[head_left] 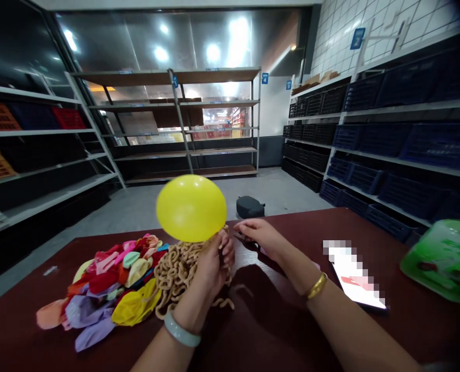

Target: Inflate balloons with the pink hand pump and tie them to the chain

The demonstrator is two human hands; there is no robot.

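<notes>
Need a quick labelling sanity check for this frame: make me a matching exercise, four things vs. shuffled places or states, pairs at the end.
Things:
1. inflated yellow balloon
2. limp balloons
3. gold bangle
4. green package

Places or states:
A. around the right wrist
B. heaped just left of the tan tubelike pieces
C. at the right side of the dark red table
D. held by the left hand

Pairs: 1-D, 2-B, 3-A, 4-C
</notes>
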